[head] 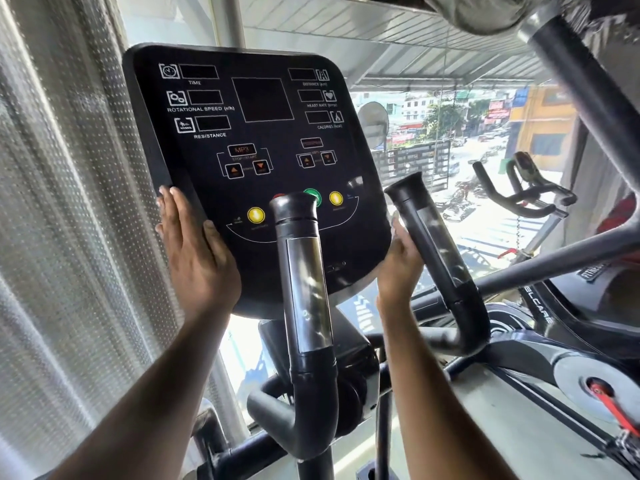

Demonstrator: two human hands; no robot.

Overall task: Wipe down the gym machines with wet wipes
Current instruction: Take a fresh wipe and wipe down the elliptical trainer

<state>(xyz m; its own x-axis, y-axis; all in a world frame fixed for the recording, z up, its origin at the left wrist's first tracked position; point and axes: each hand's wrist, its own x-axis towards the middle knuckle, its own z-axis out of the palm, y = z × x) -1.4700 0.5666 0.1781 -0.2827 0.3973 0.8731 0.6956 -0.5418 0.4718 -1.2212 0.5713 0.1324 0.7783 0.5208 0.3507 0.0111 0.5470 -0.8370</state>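
The black console [249,140] of an elliptical machine fills the middle of the view, tilted toward me. My left hand [194,251] lies flat against its lower left edge, fingers straight up along the side and thumb on the front face. At the lower right edge is my right hand [398,261]; its fingers reach round behind the console and are hidden. Two black handlebars rise in front, one [304,289] between my hands and one [433,244] just right of my right hand. No wet wipe shows in either hand.
A perforated grey blind [62,220] hangs close on the left. An exercise bike [526,192] stands at the window on the right. The elliptical's moving arm [581,84] crosses the upper right, and its base with a red part [602,396] sits at the lower right.
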